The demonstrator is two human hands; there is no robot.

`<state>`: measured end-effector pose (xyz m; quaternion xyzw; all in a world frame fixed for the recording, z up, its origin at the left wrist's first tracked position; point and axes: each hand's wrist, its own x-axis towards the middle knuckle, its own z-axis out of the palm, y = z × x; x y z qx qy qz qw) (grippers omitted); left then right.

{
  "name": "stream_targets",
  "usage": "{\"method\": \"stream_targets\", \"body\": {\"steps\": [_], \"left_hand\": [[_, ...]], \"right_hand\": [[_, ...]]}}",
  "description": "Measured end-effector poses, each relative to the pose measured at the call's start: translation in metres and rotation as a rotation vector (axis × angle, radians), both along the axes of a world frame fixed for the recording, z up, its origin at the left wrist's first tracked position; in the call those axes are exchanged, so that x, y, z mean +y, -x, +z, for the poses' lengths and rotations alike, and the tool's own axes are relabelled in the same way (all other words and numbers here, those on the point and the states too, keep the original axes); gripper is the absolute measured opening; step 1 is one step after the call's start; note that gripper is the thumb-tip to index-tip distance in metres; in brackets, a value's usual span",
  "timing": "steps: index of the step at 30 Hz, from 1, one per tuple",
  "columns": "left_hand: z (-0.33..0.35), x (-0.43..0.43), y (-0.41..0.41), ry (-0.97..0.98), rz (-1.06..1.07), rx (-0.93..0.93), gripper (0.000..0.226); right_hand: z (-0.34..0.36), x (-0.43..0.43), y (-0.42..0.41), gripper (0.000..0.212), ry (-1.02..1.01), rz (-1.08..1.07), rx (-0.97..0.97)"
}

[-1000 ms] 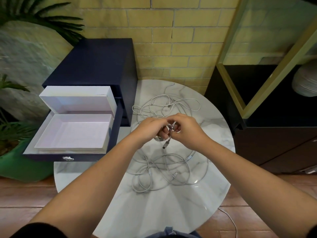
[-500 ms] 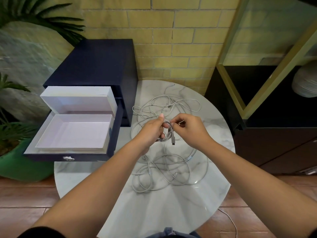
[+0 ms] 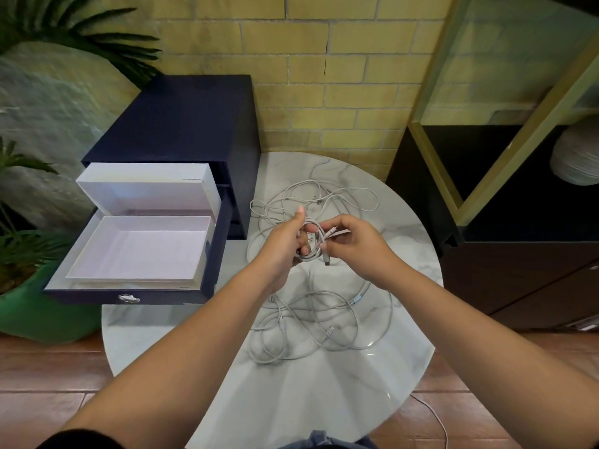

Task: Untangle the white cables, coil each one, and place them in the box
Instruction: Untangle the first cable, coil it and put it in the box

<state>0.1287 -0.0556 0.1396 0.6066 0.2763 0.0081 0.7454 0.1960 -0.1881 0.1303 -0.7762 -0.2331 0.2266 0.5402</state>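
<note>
Parted, left hand (image 3: 281,246) and right hand (image 3: 360,249) grip a coiled white cable (image 3: 315,251).

Thin white cables (image 3: 311,319) are sprawling across the middle of the round marble surface (image 3: 291,400), leaving its near part bare. At left, the open white cardboard box (image 3: 139,251) is gaping upward, its raised lid (image 3: 146,189) walling the far side.

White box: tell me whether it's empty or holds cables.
Empty. The white box lies open in the drawer, its whole floor bare.
</note>
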Motion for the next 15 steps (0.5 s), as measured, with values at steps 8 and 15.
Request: {"method": "stream_targets", "body": {"steps": [8,15], "left_hand": [[0.0008,0.0018,0.0015,0.207,0.028,-0.041,0.044],[-0.0027,0.0044,0.0012,0.299,0.033,-0.060,0.040]], "right_hand": [[0.0034,0.0049,0.0114,0.062,0.120,0.060,-0.273],[0.0068,0.0064,0.0109,0.056,0.139,0.009,-0.391]]}}
